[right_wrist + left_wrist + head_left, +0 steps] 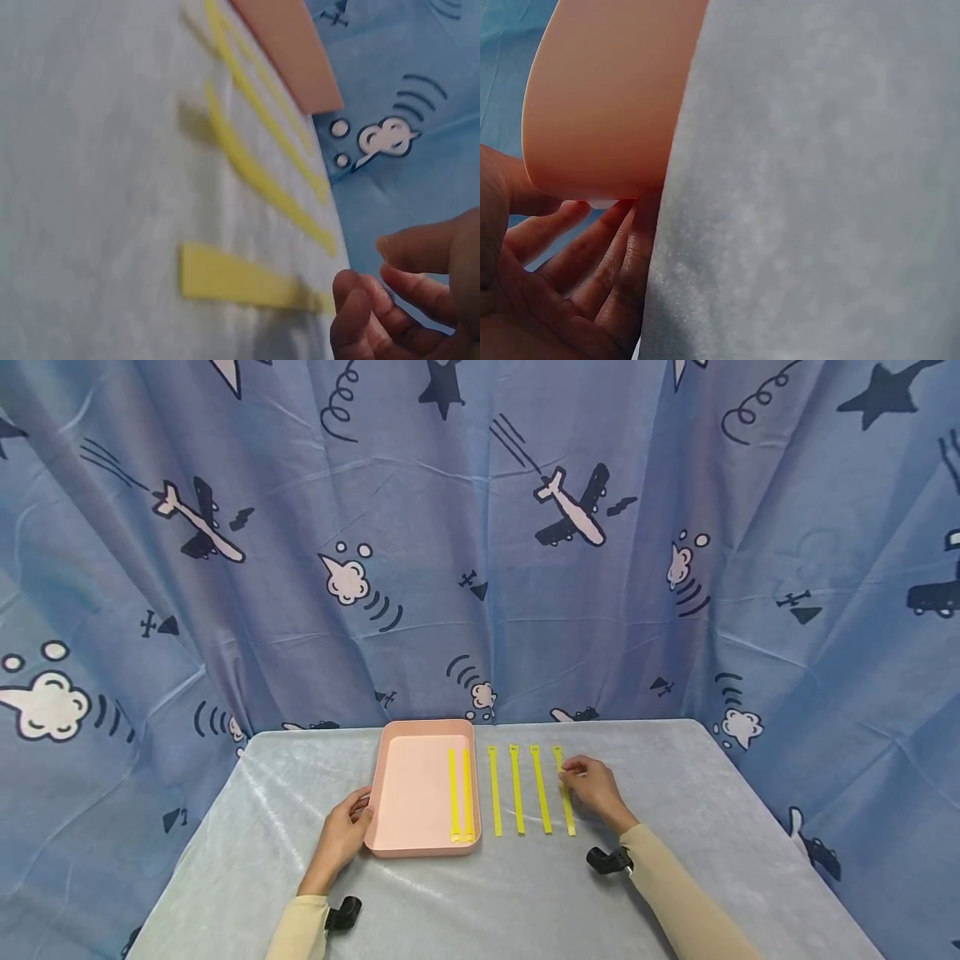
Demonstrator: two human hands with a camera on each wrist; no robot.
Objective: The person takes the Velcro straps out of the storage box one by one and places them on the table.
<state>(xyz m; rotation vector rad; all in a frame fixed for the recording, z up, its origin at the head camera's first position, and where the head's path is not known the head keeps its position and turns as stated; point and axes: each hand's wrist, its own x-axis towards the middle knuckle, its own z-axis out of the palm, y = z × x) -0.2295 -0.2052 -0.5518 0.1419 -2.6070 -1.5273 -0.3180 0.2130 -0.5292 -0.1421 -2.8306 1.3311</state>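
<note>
My left hand (341, 837) is at the left side of a shallow pink tray (412, 793). Seen from the left wrist, its long, fairly straight fingers (592, 266) reach the tray's outer wall, with the thumb near the rim. Over the rightmost yellow strap (571, 820), which has a wider slotted head, hovers my right hand (595, 783). Its thumb and fingertips are close together with nothing between them; in the right wrist view the strap (236, 276) lies on the cloth below them. Two more yellow straps (453, 793) lie side by side in the tray's right part.
Between tray and right hand, three yellow straps (517, 793) lie in a row, roughly parallel, heads toward the back. A pale grey cloth (697, 827) covers the table. Behind the table hangs a blue printed curtain (450, 635). Each wrist carries a small black camera (609, 861).
</note>
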